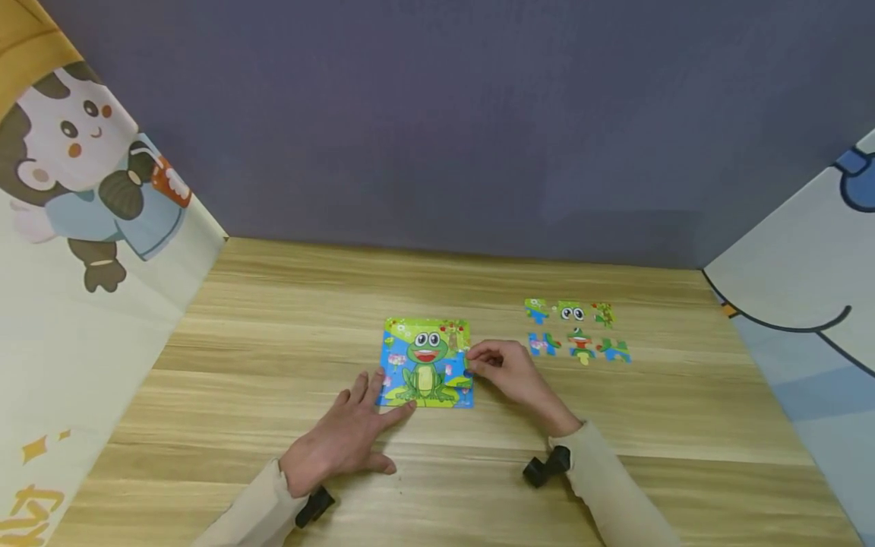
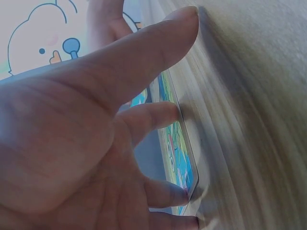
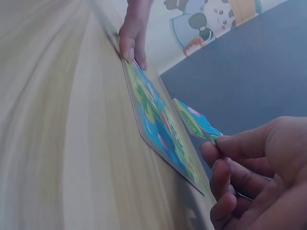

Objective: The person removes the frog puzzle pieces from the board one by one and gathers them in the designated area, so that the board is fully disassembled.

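A square frog puzzle board (image 1: pixel 425 327) lies flat on the table, its picture showing a green frog. My left hand (image 1: pixel 349 437) is spread at the board's lower left, fingertips on its edge; in the left wrist view the left hand (image 2: pixel 96 143) has its fingers fairly straight against the board (image 2: pixel 184 163). Between thumb and fingers my right hand (image 1: pixel 509 370) pinches a puzzle piece (image 1: pixel 456 372) over the board's right side. The right wrist view shows this piece (image 3: pixel 194 117) held by the right hand (image 3: pixel 264 167), tilted and raised off the board (image 3: pixel 158 124).
On the wooden table (image 1: pixel 287 304), several loose puzzle pieces lie in two rows right of the board, among them an eyes piece (image 1: pixel 572 311) and a mouth piece (image 1: pixel 580 343). A dark wall (image 1: pixel 437 137) stands behind, with printed panels at both sides.
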